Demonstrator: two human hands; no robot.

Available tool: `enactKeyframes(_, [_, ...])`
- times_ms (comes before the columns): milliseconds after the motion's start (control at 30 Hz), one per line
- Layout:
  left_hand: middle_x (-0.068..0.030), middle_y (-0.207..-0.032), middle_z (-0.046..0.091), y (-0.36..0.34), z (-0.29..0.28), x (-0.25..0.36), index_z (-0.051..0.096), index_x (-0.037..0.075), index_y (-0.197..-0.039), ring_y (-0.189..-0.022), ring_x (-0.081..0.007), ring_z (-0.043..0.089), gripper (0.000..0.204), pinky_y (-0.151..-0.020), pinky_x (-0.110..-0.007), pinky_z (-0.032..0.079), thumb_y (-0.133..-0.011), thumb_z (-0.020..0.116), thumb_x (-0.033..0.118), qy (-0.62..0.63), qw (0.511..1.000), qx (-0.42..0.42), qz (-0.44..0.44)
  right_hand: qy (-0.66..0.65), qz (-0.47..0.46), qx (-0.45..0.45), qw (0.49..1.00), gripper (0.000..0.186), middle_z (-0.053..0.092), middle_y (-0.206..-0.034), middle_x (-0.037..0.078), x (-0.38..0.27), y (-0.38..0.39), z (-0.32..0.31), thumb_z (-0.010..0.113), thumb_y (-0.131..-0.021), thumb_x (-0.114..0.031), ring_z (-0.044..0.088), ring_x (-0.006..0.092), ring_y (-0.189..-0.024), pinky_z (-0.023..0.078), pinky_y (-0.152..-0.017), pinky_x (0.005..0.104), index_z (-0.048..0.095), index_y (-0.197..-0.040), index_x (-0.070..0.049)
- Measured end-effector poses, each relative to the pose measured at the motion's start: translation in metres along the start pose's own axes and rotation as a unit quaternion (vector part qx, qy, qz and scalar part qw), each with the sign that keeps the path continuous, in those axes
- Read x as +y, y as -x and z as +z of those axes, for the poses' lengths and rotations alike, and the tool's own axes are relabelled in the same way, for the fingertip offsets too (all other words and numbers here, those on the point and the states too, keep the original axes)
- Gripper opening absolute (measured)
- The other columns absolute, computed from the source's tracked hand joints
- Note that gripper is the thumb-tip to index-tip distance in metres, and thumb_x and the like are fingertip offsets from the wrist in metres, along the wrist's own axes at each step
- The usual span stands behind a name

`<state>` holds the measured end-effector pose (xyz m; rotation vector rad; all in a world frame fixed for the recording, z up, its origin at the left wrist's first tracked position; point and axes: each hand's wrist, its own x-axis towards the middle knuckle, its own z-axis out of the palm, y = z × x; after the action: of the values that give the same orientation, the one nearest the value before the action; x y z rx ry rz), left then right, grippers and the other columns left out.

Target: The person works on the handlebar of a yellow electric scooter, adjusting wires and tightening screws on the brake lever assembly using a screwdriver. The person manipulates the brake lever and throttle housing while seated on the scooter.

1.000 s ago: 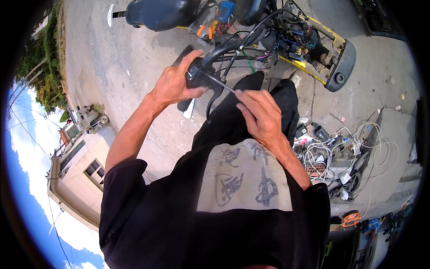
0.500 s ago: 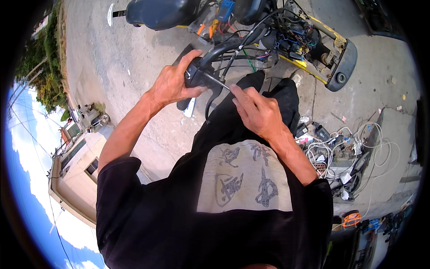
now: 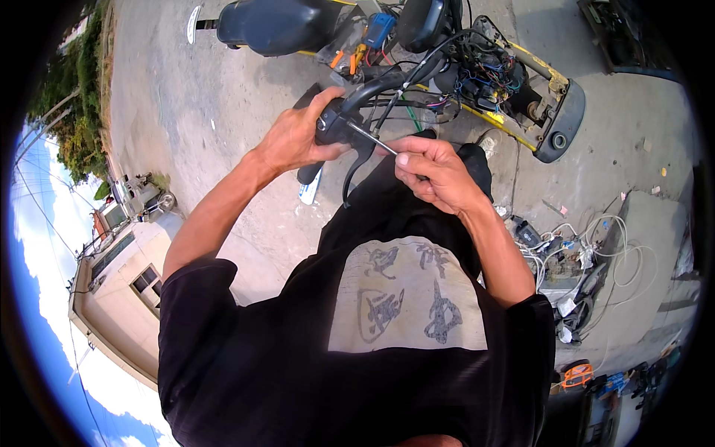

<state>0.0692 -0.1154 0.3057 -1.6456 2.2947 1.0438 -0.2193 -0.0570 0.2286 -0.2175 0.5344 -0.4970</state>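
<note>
My left hand [image 3: 292, 138] is wrapped around a black control housing [image 3: 328, 128] at the end of the scooter's handlebar [image 3: 372, 88], thumb below and fingers above. A curved black brake lever [image 3: 350, 179] hangs down from it. My right hand [image 3: 439, 177] pinches a screwdriver [image 3: 372, 138] between thumb and fingers. Its thin metal shaft slants up to the left and its tip meets the housing; the handle is mostly hidden in my hand. Black cables run from the handlebar past my right fingers.
Beyond lie the scooter's black seat [image 3: 275, 28], a blue meter [image 3: 380, 28], exposed wiring [image 3: 488, 78] and a yellow frame [image 3: 551, 73]. On the ground to the right is a heap of white cable [image 3: 622, 223] and parts. A pale building [image 3: 123, 298] stands at left.
My right hand has rolled around the screwdriver: its thumb now shows on top and the fingers have shifted. The left hand keeps its hold. The whole view has shifted slightly.
</note>
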Motion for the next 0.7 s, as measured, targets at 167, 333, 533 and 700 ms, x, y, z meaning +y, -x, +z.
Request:
enactKeyframes(167, [-0.0174, -0.085, 0.073, -0.003, -0.002, 0.001, 0.038, 0.013, -0.154, -0.075, -0.0419, 0.073, 0.091, -0.072, -0.047, 0.057, -0.078, 0.086, 0.029, 0.034, 0.998, -0.022, -0.041, 0.733, -0.321, 0.152, 0.58, 0.033, 0.069, -0.088, 0.013, 0.02, 0.009, 0.019, 0.065, -0.097, -0.005, 0.064, 0.0235, -0.064, 0.055, -0.06, 0.0368, 0.07, -0.129, -0.001])
enactKeyframes(333, [-0.0178, -0.075, 0.069, -0.003, -0.003, 0.006, 0.04, 0.011, -0.152, -0.071, -0.0423, 0.07, 0.088, -0.067, -0.048, 0.054, -0.08, 0.086, 0.033, 0.011, 1.0, -0.002, -0.015, 0.364, -0.274, 0.142, 0.879, 0.035, 0.068, -0.094, 0.008, 0.02, 0.011, 0.014, 0.065, -0.1, -0.008, 0.06, 0.0127, -0.065, 0.047, -0.05, 0.0295, 0.066, -0.134, 0.002])
enactKeyframes(533, [-0.0185, -0.074, 0.067, -0.001, -0.009, 0.012, 0.039, 0.012, -0.154, -0.071, -0.0429, 0.068, 0.088, -0.069, -0.049, 0.053, -0.082, 0.082, 0.038, -0.006, 1.0, -0.014, -0.022, 0.168, -0.123, 0.083, 0.974, 0.035, 0.067, -0.095, 0.005, 0.007, 0.014, 0.012, 0.067, -0.101, -0.011, 0.057, 0.0122, -0.067, 0.045, -0.054, 0.0261, 0.065, -0.133, 0.003])
enactKeyframes(700, [-0.0216, -0.081, 0.071, 0.0, -0.016, 0.022, 0.038, 0.012, -0.155, -0.078, -0.045, 0.07, 0.086, -0.077, -0.05, 0.054, -0.085, 0.078, 0.044, -0.005, 0.998, -0.04, -0.039, 0.544, -0.346, 0.142, 0.751, 0.037, 0.067, -0.095, 0.008, 0.018, 0.011, 0.016, 0.069, -0.097, -0.006, 0.063, 0.0239, -0.071, 0.054, -0.065, 0.0358, 0.066, -0.133, 0.0])
